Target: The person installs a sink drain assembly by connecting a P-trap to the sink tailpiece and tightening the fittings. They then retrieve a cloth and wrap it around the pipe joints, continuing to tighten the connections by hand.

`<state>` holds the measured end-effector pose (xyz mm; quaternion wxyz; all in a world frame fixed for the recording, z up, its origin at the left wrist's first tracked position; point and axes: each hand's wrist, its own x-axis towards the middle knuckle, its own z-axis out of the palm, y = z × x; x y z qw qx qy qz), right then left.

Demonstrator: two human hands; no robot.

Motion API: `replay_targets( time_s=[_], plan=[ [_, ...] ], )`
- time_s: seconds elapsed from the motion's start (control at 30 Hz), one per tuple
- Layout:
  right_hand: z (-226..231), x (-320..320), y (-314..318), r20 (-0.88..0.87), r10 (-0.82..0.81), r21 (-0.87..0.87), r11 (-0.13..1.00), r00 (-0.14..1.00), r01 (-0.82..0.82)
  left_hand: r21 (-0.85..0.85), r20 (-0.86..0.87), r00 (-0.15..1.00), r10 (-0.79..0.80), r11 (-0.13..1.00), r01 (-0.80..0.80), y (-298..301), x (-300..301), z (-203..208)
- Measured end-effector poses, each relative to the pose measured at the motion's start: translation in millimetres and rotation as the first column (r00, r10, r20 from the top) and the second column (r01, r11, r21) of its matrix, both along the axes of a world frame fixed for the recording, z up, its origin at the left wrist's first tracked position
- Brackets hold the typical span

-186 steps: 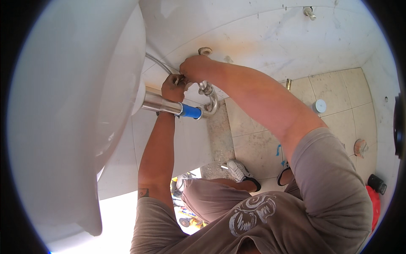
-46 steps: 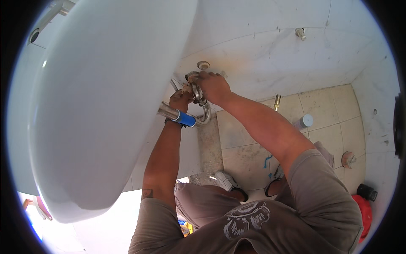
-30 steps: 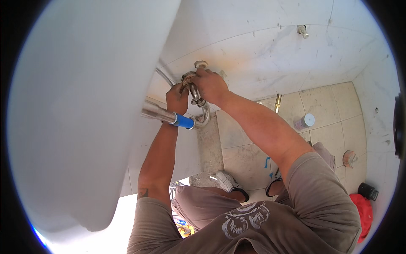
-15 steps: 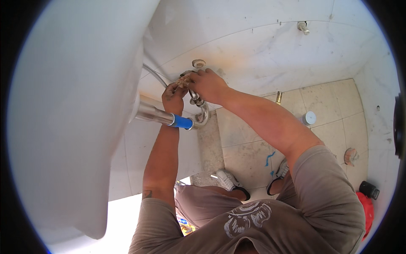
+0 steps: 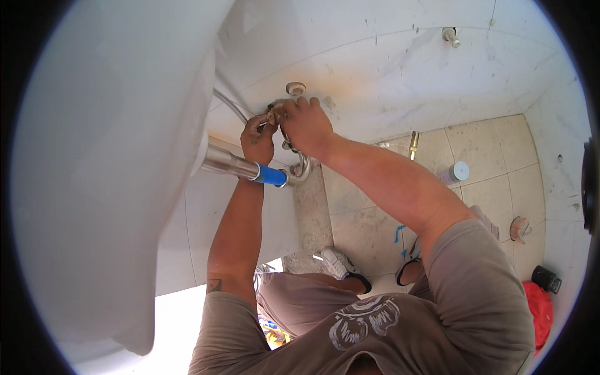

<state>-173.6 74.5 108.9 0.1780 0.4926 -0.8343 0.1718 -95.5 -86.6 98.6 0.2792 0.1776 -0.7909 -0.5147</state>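
Both hands meet close to the tiled wall, above the bend of a shiny metal drain pipe [image 5: 305,167]. The fingers of my left hand [image 5: 257,140] are closed on a small, crumpled-looking brownish piece [image 5: 272,117]. From the other side my right hand [image 5: 307,130] grips the same piece, its fingers bent and partly hiding it. What kind of piece it is I cannot make out. A straight metal pipe [image 5: 228,164] with a blue sleeve [image 5: 270,175] crosses over my left forearm and joins the bend.
A large white basin [image 5: 106,156] fills the left side. A grey hose [image 5: 230,104] runs behind my left hand. The wall carries a round fitting [image 5: 295,89] and a small valve [image 5: 450,39]. On the floor are a brass-coloured fitting [image 5: 414,145], a white-topped can [image 5: 460,170] and a blue strip [image 5: 399,235].
My right hand has shifted slightly, its fingers now covering more of the brownish piece. Both hands stay at the same spot by the wall. The view has moved a little.
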Motion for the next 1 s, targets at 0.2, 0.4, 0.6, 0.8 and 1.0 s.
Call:
replay_targets(
  time_s=[0.2, 0.4, 0.6, 0.8, 1.0],
  plan=[
    [4, -10, -4, 0.116, 0.036, -0.038, 0.999, 0.993, -0.032, -0.052, 0.106, 0.993, 0.055, 0.997, -0.050, 7, 1, 6],
    [27, -33, -14, 0.276, 0.111, -0.088, 0.992, 0.955, -0.089, -0.077, 0.060, 0.998, 0.034, 0.997, -0.029, 11, -1, 8],
    [32, -35, -14, 0.170, 0.104, -0.018, 0.995, 0.980, -0.103, -0.071, 0.082, 0.997, 0.014, 0.997, -0.009, 12, 2, 13],
    [30, -37, -10, 0.232, 0.117, -0.021, 0.993, 0.966, -0.116, -0.032, 0.086, 0.996, 0.024, 0.999, -0.021, 15, 1, 20],
    [33, -38, -12, 0.297, 0.094, 0.006, 0.995, 0.950, -0.100, 0.075, 0.035, 0.999, 0.024, 0.997, -0.026, 11, -4, 14]
  ],
)
